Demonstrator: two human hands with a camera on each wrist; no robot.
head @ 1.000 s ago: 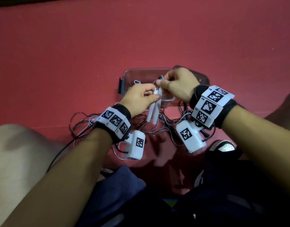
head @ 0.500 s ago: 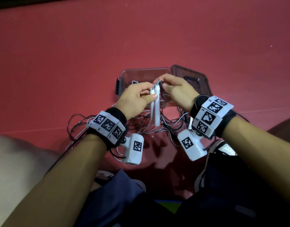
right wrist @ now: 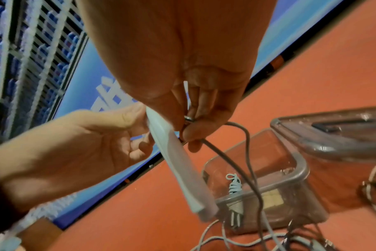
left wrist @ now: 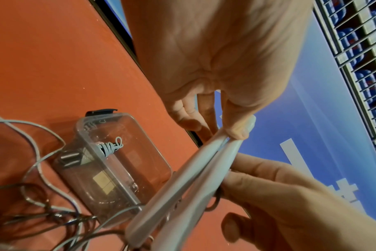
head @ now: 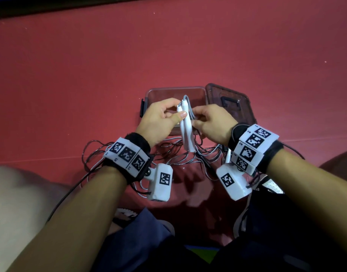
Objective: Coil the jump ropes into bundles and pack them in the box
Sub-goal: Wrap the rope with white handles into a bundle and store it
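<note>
Handles (head: 185, 124) pinched in left grip (head: 159, 122), right grip (head: 212, 124) pinching cord (right wrist: 245, 152), writing unreadable

**Three views around one pair of handles**

The head camera looks down over both forearms. Each wrist camera looks up close along its palm. All share the white handles (head: 185, 126) between the hands and the box (left wrist: 118, 163) beyond them.

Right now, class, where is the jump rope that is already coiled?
In the left wrist view, the coiled rope lies inside the clear box on the red floor, left of both hands.
</note>
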